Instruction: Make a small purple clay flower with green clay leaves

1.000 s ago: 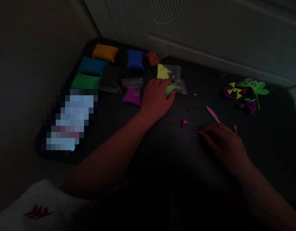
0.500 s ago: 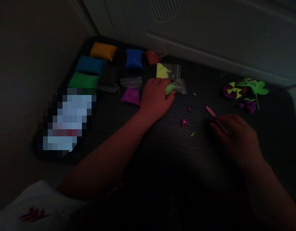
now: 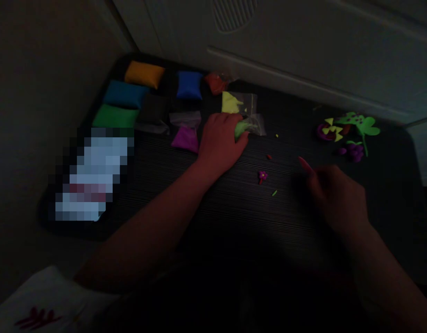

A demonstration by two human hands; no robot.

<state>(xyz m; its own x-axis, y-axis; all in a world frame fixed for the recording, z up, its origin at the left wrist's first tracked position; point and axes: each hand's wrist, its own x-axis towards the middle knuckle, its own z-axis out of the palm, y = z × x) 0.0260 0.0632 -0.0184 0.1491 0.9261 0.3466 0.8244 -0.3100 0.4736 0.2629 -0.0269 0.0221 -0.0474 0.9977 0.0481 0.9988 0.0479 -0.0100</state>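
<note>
My left hand lies over a small clear bag of light green clay, its fingers and thumb closed about the bag's left part. In my right hand is a pink modelling knife, its blade pointing up and left above the table; the fingers hide its handle. Between the hands lie a tiny purple clay flower with a yellow centre and a red bit below, a green clay strip, a red clay bit and a yellow crumb.
Magenta, yellow, red, blue, orange, teal, green and black clay packs line the dark table's back left. A blurred-out bright screen sits left. Clay figures stand back right, near a wall.
My right hand has turned and closed further round the modelling knife, hiding more of its handle. My left hand stays on the light green bag. The whole view has shifted slightly.
</note>
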